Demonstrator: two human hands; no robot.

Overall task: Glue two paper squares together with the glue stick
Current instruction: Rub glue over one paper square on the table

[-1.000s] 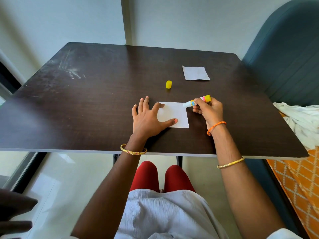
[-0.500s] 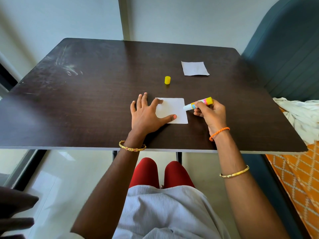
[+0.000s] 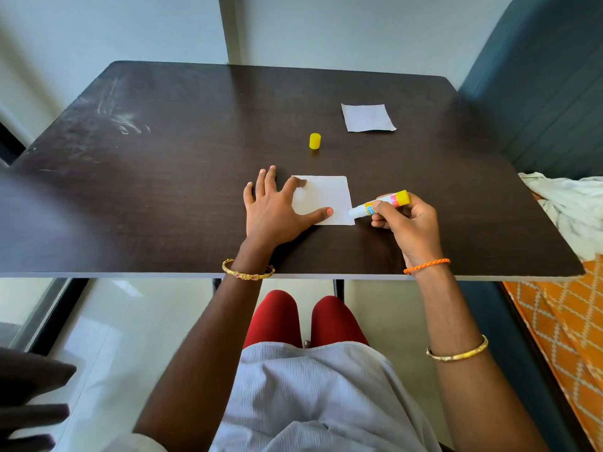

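A white paper square lies on the dark table near the front edge. My left hand lies flat with spread fingers, its index finger and thumb pressing the square's left part. My right hand grips the uncapped glue stick, a white, yellow and pink tube. Its white tip touches the square's right edge near the lower corner. A second paper square lies farther back on the right. The yellow cap stands upright between the two squares.
A dark teal padded seat back rises along the table's right side. White cloth and an orange patterned fabric lie at the right. A wall stands close behind the table.
The glue stick's tip has slid down the square's right edge, from near the upper corner to near the lower one. My left hand keeps pressing the paper.
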